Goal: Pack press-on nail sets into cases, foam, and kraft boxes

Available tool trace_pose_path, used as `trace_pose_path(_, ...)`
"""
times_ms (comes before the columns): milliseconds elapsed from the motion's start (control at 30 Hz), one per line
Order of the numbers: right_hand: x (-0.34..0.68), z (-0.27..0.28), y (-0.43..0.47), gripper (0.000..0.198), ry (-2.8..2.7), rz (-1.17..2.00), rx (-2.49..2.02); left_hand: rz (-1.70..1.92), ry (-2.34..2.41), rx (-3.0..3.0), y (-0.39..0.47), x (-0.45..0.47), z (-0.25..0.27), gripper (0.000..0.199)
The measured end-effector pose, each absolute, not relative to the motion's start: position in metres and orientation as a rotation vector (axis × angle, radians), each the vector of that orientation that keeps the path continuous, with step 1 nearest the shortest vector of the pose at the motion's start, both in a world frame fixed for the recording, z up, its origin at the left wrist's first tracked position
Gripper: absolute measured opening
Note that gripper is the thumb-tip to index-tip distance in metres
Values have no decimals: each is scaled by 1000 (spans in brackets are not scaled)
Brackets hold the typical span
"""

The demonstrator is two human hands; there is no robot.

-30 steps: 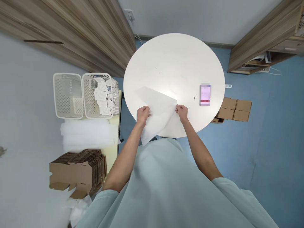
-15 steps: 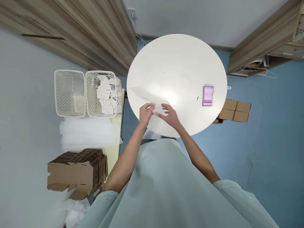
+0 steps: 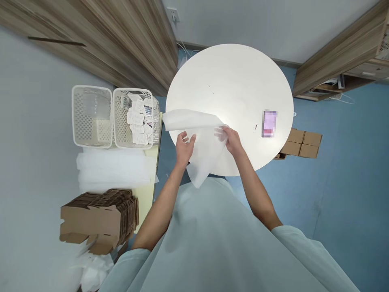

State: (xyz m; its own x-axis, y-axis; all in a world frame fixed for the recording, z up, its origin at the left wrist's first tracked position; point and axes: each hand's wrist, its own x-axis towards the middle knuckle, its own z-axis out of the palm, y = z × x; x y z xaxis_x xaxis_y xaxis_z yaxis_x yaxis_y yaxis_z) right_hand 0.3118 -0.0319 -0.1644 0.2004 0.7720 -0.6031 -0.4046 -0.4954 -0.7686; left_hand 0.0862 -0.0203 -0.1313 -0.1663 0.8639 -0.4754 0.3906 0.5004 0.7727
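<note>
The thin sheet [image 3: 205, 148] lies over the table's [image 3: 240, 77] near edge; its long fold [image 3: 193, 120] runs sideways, just past the left hand [image 3: 184, 151], fingers wide; the right hand [image 3: 232, 140] holds its right side.

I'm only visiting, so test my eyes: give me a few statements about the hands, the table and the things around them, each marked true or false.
1. The right hand holds a thin white sheet. True.
2. The left hand is clenched in a fist. False: it is open, thumb apart from the fingers.
3. The basket nearer the table has white packets in it. True.
4. The stack of folded cardboard lies on the table. False: it is off to the person's left, apart from the table.
5. The tabletop has square corners. False: its edge is rounded.
</note>
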Motion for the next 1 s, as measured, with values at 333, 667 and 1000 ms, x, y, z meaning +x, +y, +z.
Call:
trace_pose_path(333, 375, -222, -51, 18, -76, 1412, -1832, 318, 1529, 716, -32, 123, -198, 45)
trace_pose_path(667, 396, -234, -36, 22, -749, 1222, -2293, 220, 1823, 1049, -15, 124, -215, 14)
trace_pose_path(1000, 409, -240, -3, 22, -843, 1109, -2376, -84, 1538, 1864, -20, 37, -190, 57)
